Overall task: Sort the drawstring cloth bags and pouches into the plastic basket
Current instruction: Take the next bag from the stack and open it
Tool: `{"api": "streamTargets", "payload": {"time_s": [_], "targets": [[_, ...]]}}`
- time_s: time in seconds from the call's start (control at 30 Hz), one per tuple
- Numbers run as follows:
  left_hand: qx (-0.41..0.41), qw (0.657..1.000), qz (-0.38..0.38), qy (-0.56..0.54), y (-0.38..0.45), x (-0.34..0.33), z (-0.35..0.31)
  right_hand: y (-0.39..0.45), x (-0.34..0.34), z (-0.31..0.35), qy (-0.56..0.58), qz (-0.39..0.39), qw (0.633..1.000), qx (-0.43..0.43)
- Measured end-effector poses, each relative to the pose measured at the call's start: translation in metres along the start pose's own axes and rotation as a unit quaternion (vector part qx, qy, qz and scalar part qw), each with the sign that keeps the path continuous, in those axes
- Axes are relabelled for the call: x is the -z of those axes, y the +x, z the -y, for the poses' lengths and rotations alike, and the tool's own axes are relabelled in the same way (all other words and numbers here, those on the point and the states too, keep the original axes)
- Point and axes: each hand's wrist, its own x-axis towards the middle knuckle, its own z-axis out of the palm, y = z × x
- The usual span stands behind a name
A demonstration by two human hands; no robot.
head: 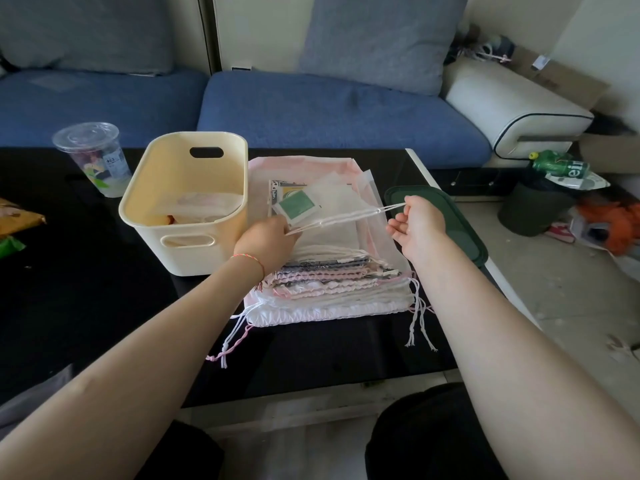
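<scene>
While your left hand [266,239] pinches the sheer pouch's [332,206] drawstring [346,218], your right hand [417,223] pinches its far end — taut. Cream basket [183,206] sits left of the pile [332,289].

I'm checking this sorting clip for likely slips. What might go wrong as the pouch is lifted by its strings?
The sheer pouch hangs only from the drawstring pinched by left hand and right hand; the green card inside might slide out. Loose cords on the stack could snag and drag bags off the table.
</scene>
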Motion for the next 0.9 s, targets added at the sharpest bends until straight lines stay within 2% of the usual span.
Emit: {"api": "streamTargets", "payload": {"time_s": [0.07, 0.13, 0.17, 0.23, 0.3, 0.37, 0.43, 0.57, 0.63, 0.77, 0.9], "targets": [[-0.013, 0.995, 0.069, -0.07, -0.002, 0.005, -0.003, 0.002, 0.001, -0.001, 0.01, 0.002, 1.0, -0.006], [-0.01, 0.967, 0.143, -0.212, -0.007, 0.013, -0.011, 0.002, -0.001, -0.003, 0.009, 0.014, 1.0, -0.005], [-0.007, 0.948, 0.152, -0.28, -0.009, 0.016, -0.015, 0.002, -0.003, -0.004, 0.006, 0.02, 1.0, -0.005], [0.012, 0.913, 0.101, -0.396, -0.009, 0.019, -0.02, 0.002, -0.004, -0.006, -0.006, 0.034, 0.999, -0.009], [0.029, 0.897, -0.002, -0.44, -0.005, 0.02, -0.023, 0.0, -0.004, -0.008, -0.023, 0.054, 0.998, -0.016], [0.004, 0.921, -0.084, -0.38, -0.004, 0.02, -0.023, -0.001, -0.005, -0.01, -0.039, 0.078, 0.996, -0.019], [-0.03, 0.926, -0.111, -0.359, -0.007, 0.021, -0.025, -0.003, -0.008, -0.012, -0.064, 0.096, 0.993, -0.019], [-0.049, 0.916, -0.033, -0.397, -0.012, 0.021, -0.032, -0.008, -0.013, -0.015, -0.085, 0.113, 0.99, -0.019], [-0.048, 0.922, 0.001, -0.383, -0.013, 0.018, -0.032, -0.009, -0.014, -0.013, -0.065, 0.107, 0.992, -0.003], [-0.043, 0.967, 0.0, -0.251, -0.01, 0.013, -0.024, -0.015, -0.012, -0.006, 0.056, 0.128, 0.99, -0.001], [-0.077, 0.988, -0.012, -0.136, -0.005, 0.006, -0.014, -0.021, -0.014, 0.001, 0.223, 0.219, 0.949, -0.041]]}}
